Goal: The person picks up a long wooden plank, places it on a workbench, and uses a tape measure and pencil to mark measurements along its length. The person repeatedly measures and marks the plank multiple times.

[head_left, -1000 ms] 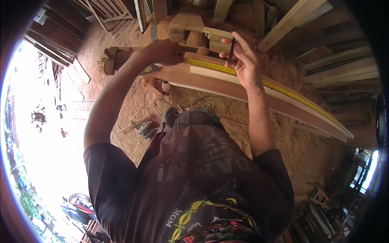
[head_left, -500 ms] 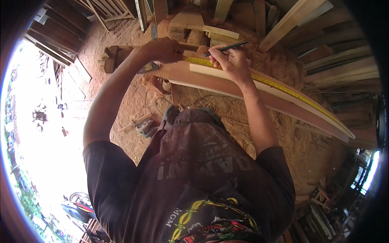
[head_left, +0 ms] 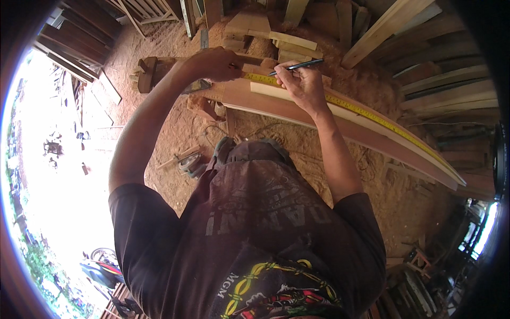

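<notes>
My left hand [head_left: 217,64] is closed at the left end of a yellow tape measure [head_left: 366,110], and a small orange-and-black bit shows at its fingers. The tape's blade runs right along a long pale board [head_left: 340,109], which lies on a wider reddish plank [head_left: 265,104]. My right hand [head_left: 304,87] grips a dark pencil or pen [head_left: 305,64] between thumb and fingers. Its tip points left, close to the tape's edge by the board's left part. A metal square [head_left: 204,38] sticks out beyond my left hand, partly hidden by it.
A wooden clamp-like block [head_left: 146,75] stands at the bench's left end. Stacked offcuts [head_left: 295,41] lie beyond the boards, and timber [head_left: 446,87] leans at the right. A power tool [head_left: 191,164] rests on the sawdust-covered floor. A motorcycle [head_left: 103,268] stands at lower left.
My right hand has shifted slightly left, and the pencil or pen now lies at a flatter angle. My left hand stays in nearly the same place on the tape measure.
</notes>
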The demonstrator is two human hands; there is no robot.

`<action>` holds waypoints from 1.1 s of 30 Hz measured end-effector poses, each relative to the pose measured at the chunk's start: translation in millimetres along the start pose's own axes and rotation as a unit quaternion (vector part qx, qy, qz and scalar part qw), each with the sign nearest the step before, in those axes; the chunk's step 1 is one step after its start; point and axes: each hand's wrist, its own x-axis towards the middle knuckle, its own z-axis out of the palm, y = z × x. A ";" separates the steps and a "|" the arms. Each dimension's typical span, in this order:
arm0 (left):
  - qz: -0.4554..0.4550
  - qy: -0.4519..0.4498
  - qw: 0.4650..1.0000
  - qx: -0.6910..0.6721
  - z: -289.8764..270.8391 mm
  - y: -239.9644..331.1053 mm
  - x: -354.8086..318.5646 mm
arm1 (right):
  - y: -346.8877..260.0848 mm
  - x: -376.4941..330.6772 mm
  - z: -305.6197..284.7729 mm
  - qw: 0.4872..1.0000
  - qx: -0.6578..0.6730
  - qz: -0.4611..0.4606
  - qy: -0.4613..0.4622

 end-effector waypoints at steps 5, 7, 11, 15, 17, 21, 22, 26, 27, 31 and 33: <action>0.000 -0.013 1.000 0.003 -2.7 2.5 -0.1 | 1.0 0.4 -1.0 1.000 -0.015 -0.011 -0.012; 0.000 -0.015 1.000 0.001 -2.7 2.4 -0.2 | 1.8 0.9 -1.1 1.000 -0.013 -0.012 -0.016; 0.013 -0.006 1.000 -0.001 -0.2 0.0 1.1 | 2.5 0.9 -1.3 1.000 -0.016 -0.007 -0.021; 0.014 -0.009 1.000 -0.001 1.7 -1.4 3.3 | 1.6 1.0 -1.7 0.999 -0.020 -0.014 -0.024; 0.013 -0.009 1.000 -0.007 1.4 -1.3 2.5 | 1.0 0.9 -2.2 0.999 -0.031 -0.016 -0.025; 0.015 -0.008 1.000 -0.012 -0.5 1.0 0.1 | 0.5 1.1 -2.4 0.998 -0.052 -0.023 -0.025; 0.018 -0.008 1.000 -0.010 -1.1 1.4 -0.2 | 0.5 1.0 -2.7 0.998 -0.061 -0.024 -0.026; 0.030 -0.006 1.000 -0.004 -1.3 1.8 0.4 | 1.1 0.7 -2.2 0.997 -0.067 -0.035 -0.022; 0.032 -0.005 0.999 -0.002 -0.9 1.7 0.8 | 1.3 0.6 -2.0 0.997 -0.067 -0.039 -0.021; 0.029 0.004 1.000 -0.009 0.7 1.4 0.1 | 1.8 0.8 -2.3 0.997 -0.061 -0.030 -0.022; 0.026 0.008 1.000 -0.007 0.8 1.8 -0.6 | 1.6 0.6 -2.7 0.998 -0.058 -0.024 -0.023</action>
